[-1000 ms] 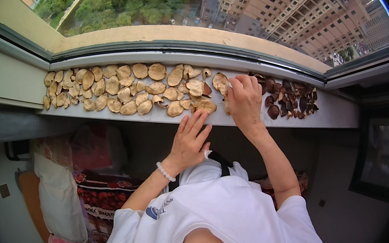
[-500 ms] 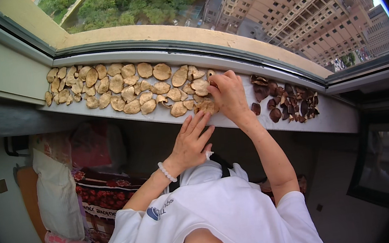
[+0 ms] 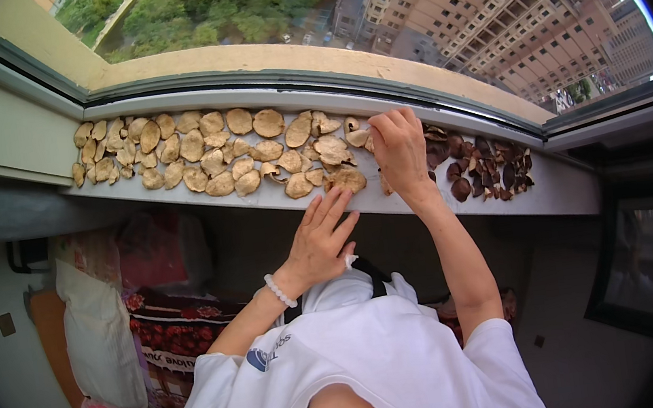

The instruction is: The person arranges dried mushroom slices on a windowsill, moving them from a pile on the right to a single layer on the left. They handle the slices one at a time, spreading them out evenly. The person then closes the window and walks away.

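Many pale tan dried slices (image 3: 191,145) lie spread in loose rows along a white windowsill (image 3: 566,192). Dark brown dried pieces (image 3: 509,173) lie in a smaller group on its right. My left hand (image 3: 319,241) is open, fingers stretched, with its fingertips at the near edge of a wrinkled tan slice (image 3: 345,179). Over the sill between the two groups is my right hand (image 3: 401,146), fingers bent down and pressed together. Whatever its fingertips hold, if anything, is hidden beneath the hand.
A window frame (image 3: 280,91) runs along the sill's far side, with trees and tall buildings beyond the glass. Below the sill at left are a white cloth bag (image 3: 97,330) and a red patterned fabric (image 3: 174,320). A dark-framed panel (image 3: 640,271) stands at lower right.
My right hand has moved right, away from the pale slices and toward the dark pieces, uncovering slices it hid before. My left hand has stayed nearly still.
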`<state>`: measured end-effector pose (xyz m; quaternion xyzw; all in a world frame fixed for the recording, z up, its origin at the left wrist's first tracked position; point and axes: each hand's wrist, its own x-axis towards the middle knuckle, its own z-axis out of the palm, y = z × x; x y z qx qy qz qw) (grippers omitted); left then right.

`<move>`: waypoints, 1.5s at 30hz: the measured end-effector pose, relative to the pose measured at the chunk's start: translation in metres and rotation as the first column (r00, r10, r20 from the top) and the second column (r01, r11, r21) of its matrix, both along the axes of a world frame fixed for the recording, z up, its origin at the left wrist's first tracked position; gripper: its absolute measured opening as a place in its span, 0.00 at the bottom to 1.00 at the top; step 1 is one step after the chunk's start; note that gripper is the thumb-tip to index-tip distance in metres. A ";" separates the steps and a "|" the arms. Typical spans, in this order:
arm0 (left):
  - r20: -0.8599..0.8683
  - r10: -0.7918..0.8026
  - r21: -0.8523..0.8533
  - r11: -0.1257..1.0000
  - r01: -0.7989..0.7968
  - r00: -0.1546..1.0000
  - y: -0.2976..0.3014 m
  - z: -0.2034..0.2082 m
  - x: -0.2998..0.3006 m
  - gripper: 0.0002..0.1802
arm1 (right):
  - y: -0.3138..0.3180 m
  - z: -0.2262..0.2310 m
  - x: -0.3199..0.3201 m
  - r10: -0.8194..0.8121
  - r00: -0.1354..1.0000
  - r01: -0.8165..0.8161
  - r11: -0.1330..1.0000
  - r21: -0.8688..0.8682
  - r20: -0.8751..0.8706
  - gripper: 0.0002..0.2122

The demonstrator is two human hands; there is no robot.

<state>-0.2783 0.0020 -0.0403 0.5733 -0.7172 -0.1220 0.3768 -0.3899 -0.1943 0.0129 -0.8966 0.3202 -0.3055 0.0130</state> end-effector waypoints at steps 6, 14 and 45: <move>-0.021 -0.012 0.013 1.000 0.013 1.000 0.002 0.003 0.003 0.31 | 0.013 0.041 -0.063 -0.117 0.992 0.125 0.959 0.253 -0.046 0.06; 0.020 -0.043 0.031 0.999 0.042 0.999 0.000 0.004 0.003 0.32 | 0.069 0.016 -0.078 -0.061 0.979 0.099 0.977 0.187 -0.195 0.14; 0.245 -0.060 0.007 0.998 0.060 0.968 -0.040 0.012 -0.027 0.36 | 0.000 -0.012 -0.011 -0.200 0.980 0.170 0.822 0.543 -0.004 0.07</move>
